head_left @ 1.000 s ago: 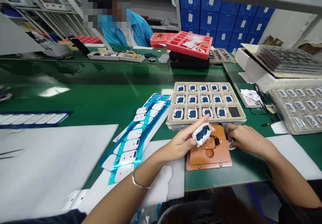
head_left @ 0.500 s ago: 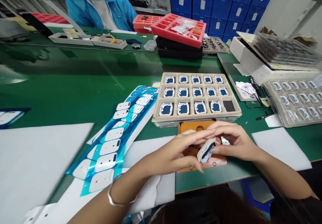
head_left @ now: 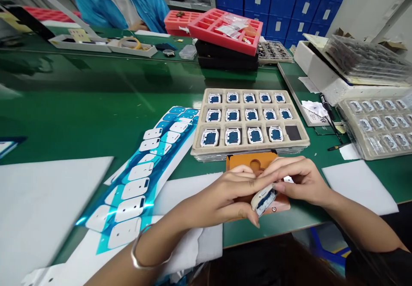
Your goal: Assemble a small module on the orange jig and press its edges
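Between both hands a small watch case (head_left: 264, 200), white-edged with a dark blue inside, is held tilted on its side. My left hand (head_left: 230, 196) is closed on its left end, thumb below and fingers over the top. My right hand (head_left: 298, 179) grips its right end between thumb and fingers. Both hold it just above an orange fixture plate (head_left: 240, 161) with cut-outs and screws. Behind it stands a beige tray (head_left: 201, 149) with rows of similar cases (head_left: 232, 136); its front right pocket has no case in it.
To the left lie blue film strips with white adhesive pieces (head_left: 131, 187) and a white foam sheet (head_left: 48, 200). On the right are another case tray (head_left: 370, 153), a foam pad (head_left: 360, 187) and a pen (head_left: 337, 147). Red trays (head_left: 225, 33) and a person in blue (head_left: 151, 7) are at the back.
The watch case has tipped slightly lower in my hands, and my fingers have shifted a little over it. Both hands still hold it. The whole view has shifted slightly.
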Motion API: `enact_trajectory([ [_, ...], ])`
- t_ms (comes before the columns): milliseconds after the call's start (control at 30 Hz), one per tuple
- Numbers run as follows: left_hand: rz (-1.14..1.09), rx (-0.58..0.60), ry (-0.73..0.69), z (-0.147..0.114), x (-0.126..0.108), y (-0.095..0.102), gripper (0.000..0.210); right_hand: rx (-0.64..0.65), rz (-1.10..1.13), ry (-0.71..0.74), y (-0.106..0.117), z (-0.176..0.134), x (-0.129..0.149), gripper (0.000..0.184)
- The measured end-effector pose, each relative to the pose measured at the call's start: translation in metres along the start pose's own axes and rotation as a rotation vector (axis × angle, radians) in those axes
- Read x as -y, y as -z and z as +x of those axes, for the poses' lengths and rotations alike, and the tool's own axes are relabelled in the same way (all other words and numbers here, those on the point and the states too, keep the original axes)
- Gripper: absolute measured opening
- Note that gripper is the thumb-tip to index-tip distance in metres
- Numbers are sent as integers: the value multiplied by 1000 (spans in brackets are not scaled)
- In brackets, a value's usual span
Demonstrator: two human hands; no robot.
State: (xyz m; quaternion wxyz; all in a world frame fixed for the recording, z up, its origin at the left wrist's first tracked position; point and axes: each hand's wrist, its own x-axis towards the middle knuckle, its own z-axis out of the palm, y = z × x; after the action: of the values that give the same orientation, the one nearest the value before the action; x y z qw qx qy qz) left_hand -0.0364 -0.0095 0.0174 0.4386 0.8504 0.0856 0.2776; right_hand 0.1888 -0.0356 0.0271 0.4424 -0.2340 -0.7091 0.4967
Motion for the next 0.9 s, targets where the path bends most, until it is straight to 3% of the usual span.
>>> enact_trajectory([
  [500,-11,-9,-24,-1,3,-2,67,-16,-75,18,-3,0,-2,8],
  [700,19,1,-42,-2,4,-4,70,-26,-135,-9,-7,-1,-1,14],
  [900,-4,-11,-41,-1,3,-3,68,87,138,-90,0,2,2,17],
])
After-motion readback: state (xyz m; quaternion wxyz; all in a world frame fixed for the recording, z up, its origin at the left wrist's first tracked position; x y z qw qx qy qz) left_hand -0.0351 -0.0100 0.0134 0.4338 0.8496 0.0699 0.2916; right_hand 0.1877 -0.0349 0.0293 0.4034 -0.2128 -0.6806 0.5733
